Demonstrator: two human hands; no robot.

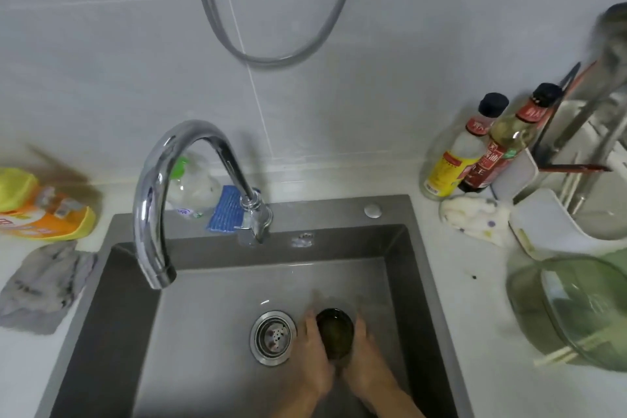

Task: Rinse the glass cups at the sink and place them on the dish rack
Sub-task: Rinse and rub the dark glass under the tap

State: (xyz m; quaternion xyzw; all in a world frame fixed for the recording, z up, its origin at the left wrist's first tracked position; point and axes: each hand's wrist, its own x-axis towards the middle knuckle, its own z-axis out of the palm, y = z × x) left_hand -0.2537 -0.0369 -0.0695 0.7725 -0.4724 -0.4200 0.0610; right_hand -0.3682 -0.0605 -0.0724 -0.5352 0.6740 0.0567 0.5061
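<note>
**Two hands clasp a dark glass in the sink**

The left hand [317,355] and right hand [363,361] grasp a round, dark-tinted glass cup [335,332] from either side. It sits mouth up, low in the matte grey sink [210,332], just right of the ringed metal drain [273,338]. A glossy curved faucet [152,200] arches behind.

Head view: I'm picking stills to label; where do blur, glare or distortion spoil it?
Head view: wide-angle distortion splays the sink sides; motion blur smears the dish rack far right and the orange pouch far left; glare streaks the chrome faucet; the dark glass cup looks soft.
</note>
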